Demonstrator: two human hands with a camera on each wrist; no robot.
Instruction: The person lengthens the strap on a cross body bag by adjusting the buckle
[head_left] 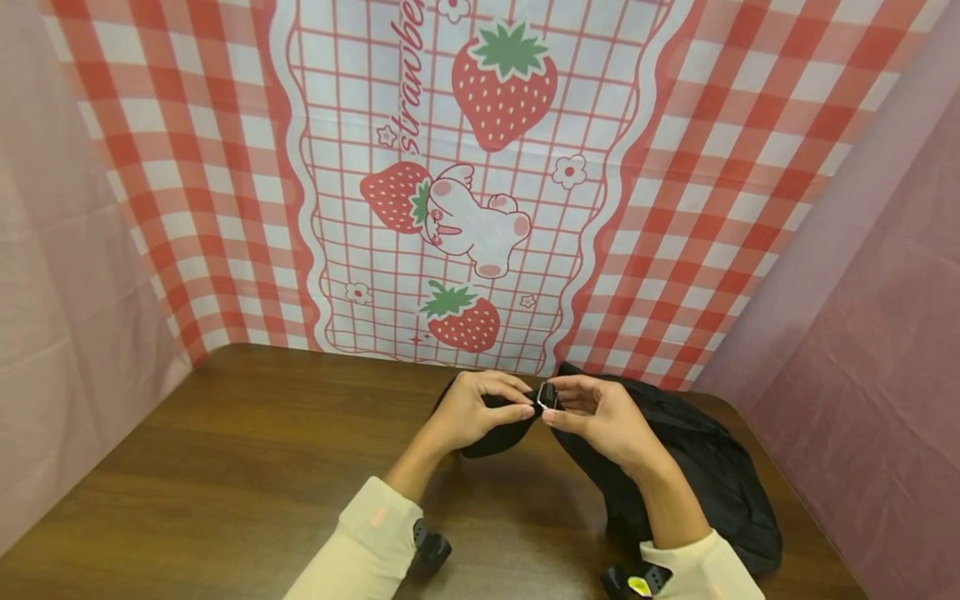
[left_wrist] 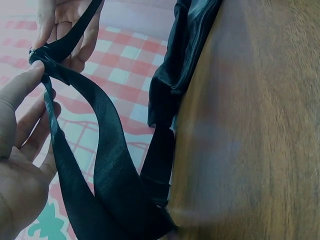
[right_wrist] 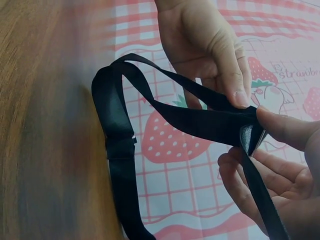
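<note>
Pinches a black strap (head_left: 501, 438) in the left hand (head_left: 471, 410) and its metal buckle (head_left: 548, 397) in the right hand (head_left: 613, 422), with almost no gap between the 2 hands, above the far part of the brown table (head_left: 285, 450), beside a black bag (head_left: 697, 442) and before a checked cloth (head_left: 645, 250).

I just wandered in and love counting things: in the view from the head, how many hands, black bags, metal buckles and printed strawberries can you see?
Hands: 2 (left hand, right hand)
Black bag: 1
Metal buckle, at the fingertips: 1
Printed strawberries: 3 (top strawberry, middle strawberry, bottom strawberry)
Total: 7
</note>
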